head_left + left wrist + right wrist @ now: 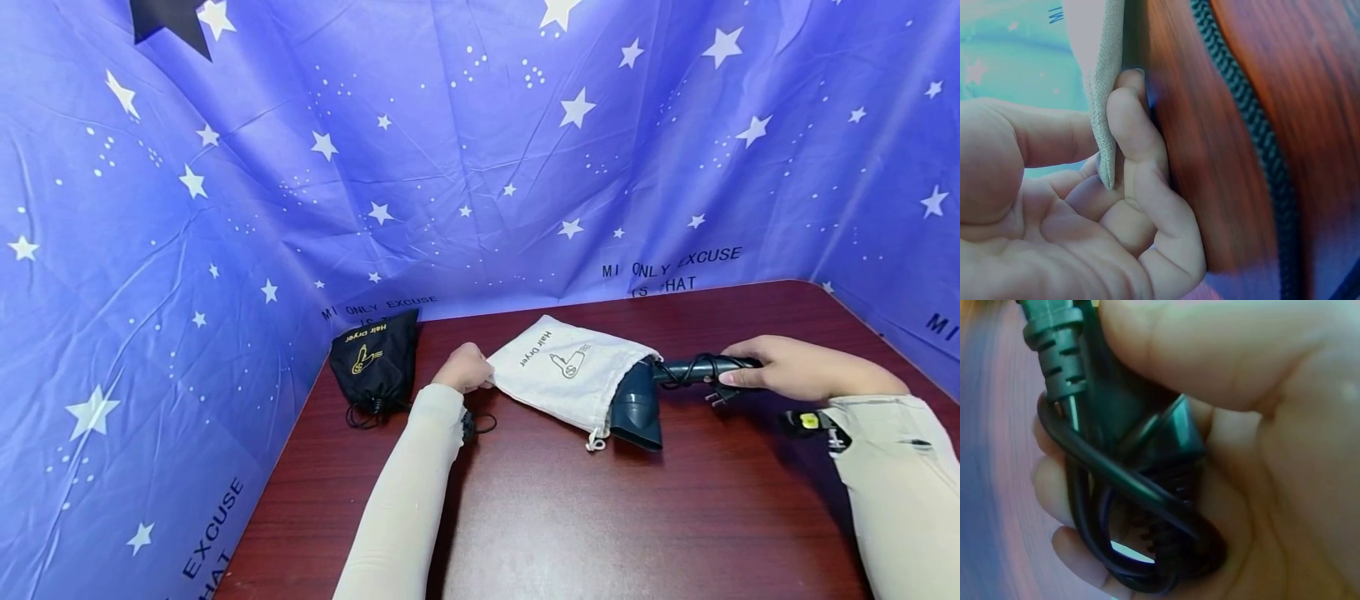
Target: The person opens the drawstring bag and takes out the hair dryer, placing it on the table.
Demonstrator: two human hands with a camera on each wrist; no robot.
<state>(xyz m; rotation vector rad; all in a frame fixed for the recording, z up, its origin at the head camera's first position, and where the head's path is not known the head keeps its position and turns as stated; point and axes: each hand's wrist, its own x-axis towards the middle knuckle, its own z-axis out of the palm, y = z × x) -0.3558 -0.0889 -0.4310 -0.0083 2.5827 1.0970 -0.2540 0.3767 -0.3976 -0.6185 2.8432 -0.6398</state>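
A white drawstring bag [566, 362] printed "Hair Dryer" lies over part of a dark teal hair dryer [636, 408]. The dryer's nozzle and handle stick out of the bag's mouth on the right. My left hand [463, 367] pinches the bag's closed corner, and in the left wrist view its cloth edge [1102, 112] sits between thumb and fingers. Around the end of the handle [701, 369] my right hand [795, 367] is curled. Black cord [1129, 481] loops round the handle there, its plug hanging beside it.
A black drawstring bag [373, 362] with gold "Hair Dryer" print lies at the left edge of the dark red wooden table [555, 533]. Blue star-printed cloth [465, 150] hangs behind and along both sides. A black braided cord [1241, 94] crosses the left wrist view.
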